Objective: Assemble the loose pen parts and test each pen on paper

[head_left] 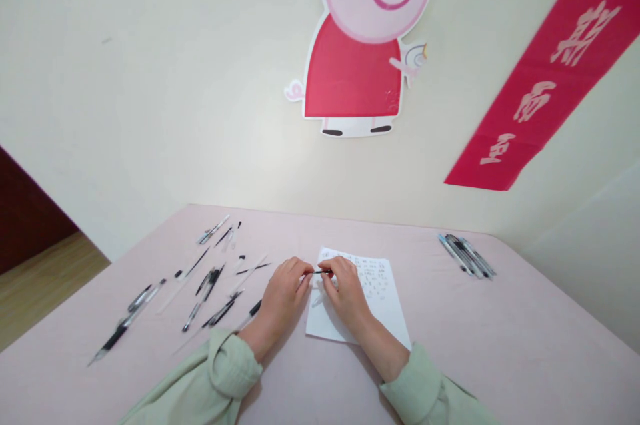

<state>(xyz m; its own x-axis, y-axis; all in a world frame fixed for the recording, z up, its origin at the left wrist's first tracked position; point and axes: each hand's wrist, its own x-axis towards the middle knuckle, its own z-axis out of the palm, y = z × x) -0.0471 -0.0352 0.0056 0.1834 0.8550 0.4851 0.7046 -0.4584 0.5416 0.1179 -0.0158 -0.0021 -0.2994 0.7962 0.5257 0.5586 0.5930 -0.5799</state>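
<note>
Above the handwritten white paper sheet [331, 325], our left hand [286, 290] and right hand [346, 293], each pinched nearly closed, held a slim black pen-like piece [321, 272]. We seemed to be joining or parting it; next probably called for steady alignment.

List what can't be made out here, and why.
All in the head view:
Thin dark rod: full length, hidden by the bare left hand and bare right hand.
Dark handwriting on the rectangular white paper sheet: too small, blurred.
Pink pig cutout in red: head cut by top edge.
Long red banner: cut off at upper right.
</note>
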